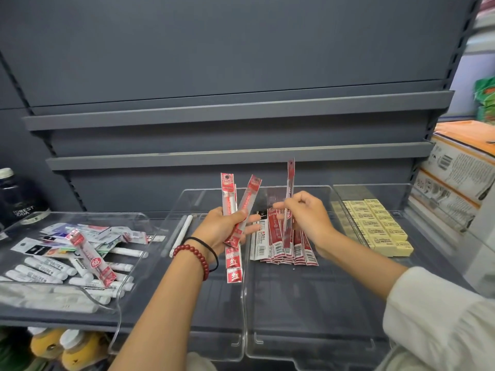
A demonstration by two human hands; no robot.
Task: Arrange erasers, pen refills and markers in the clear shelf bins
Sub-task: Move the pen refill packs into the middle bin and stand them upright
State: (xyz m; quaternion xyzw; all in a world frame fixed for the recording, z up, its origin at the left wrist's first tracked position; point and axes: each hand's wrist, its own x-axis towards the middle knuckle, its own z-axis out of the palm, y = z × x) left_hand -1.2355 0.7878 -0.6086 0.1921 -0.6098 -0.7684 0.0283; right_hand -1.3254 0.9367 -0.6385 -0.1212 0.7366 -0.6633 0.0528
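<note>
The left hand (221,228) curls its fingers round a few red refill packs (229,196). The right hand (310,218) pinches a single pack (290,180) upright above the half-hidden row of packs (284,249) in the middle bin (334,303). Erasers (375,226) sit at 3 o'clock, blurry markers (48,269) at 9.

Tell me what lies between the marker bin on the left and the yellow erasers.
In the head view, two clear bins: the first bin holds two white pens, the second bin a row of red pen refill packets.
</note>
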